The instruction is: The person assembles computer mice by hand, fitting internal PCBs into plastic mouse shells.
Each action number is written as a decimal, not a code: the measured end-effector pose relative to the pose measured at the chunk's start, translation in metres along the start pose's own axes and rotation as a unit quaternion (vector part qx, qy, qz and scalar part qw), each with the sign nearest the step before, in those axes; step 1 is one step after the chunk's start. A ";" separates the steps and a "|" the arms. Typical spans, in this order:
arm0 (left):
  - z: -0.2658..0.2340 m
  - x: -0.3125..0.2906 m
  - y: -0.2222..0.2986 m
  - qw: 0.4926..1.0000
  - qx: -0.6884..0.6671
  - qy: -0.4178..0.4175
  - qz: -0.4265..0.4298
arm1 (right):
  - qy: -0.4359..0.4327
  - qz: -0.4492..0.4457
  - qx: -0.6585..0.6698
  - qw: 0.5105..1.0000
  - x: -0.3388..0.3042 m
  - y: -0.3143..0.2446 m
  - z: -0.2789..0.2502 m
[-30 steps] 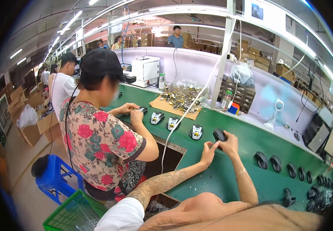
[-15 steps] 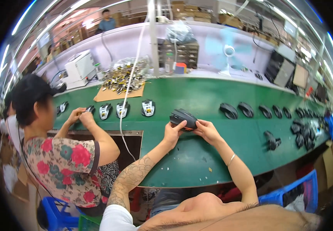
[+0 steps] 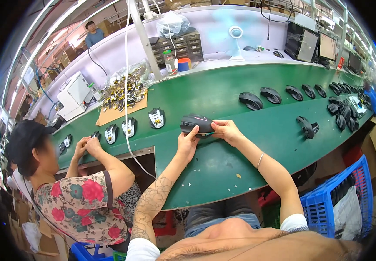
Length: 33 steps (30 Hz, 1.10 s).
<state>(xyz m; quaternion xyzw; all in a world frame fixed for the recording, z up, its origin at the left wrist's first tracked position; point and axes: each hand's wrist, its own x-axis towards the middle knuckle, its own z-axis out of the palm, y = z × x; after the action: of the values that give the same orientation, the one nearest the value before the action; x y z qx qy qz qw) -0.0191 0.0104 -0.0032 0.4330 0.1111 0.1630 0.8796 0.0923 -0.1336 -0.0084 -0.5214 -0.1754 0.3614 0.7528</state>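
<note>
A black computer mouse (image 3: 198, 123) is held above the green bench (image 3: 209, 174), level with the near part of the work surface. My left hand (image 3: 189, 142) grips its left end, thumb on the side facing me. My right hand (image 3: 228, 132) pinches the right end between thumb and fingers. Left of it on the bench stand opened mouse bodies with white insides, the closest one (image 3: 156, 118) just beyond my left hand. To the right lie closed black mice, the closest (image 3: 251, 101) beyond my right hand.
A co-worker in a flowered shirt (image 3: 88, 191) works at left, hands on a mouse. Small parts (image 3: 125, 89) are heaped on cardboard behind. A white cable (image 3: 127, 78) hangs down to the bench. More mice (image 3: 342, 114) pile at right, and a blue crate (image 3: 320, 209) stands below.
The view has tilted and shifted. The mouse has turned in my hands, showing its top and side at another angle; both hands still hold it.
</note>
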 end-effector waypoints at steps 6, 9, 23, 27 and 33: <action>-0.004 0.000 0.003 1.000 -0.001 -0.001 -0.003 | 0.007 0.013 -0.018 1.000 -0.005 -0.008 0.010; -0.012 -0.001 0.013 0.996 -0.072 0.004 -0.047 | -0.010 0.022 -0.033 0.999 -0.007 -0.009 0.010; -0.014 0.004 0.011 0.995 0.088 -0.054 -0.001 | 0.041 -0.024 0.012 0.999 0.004 -0.013 -0.014; 0.006 -0.007 0.010 0.957 0.279 -0.055 0.057 | 0.281 -0.143 -0.056 0.947 0.015 -0.021 -0.055; 0.008 -0.005 0.006 0.958 0.282 -0.047 0.027 | 0.426 -0.401 -0.509 0.631 0.033 -0.013 -0.096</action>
<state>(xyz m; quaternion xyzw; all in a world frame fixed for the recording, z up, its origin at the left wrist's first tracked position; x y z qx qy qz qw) -0.0224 0.0057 0.0069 0.6735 0.0998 0.1281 0.7211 0.1814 -0.1755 -0.0382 -0.7961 -0.1833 -0.3851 0.4293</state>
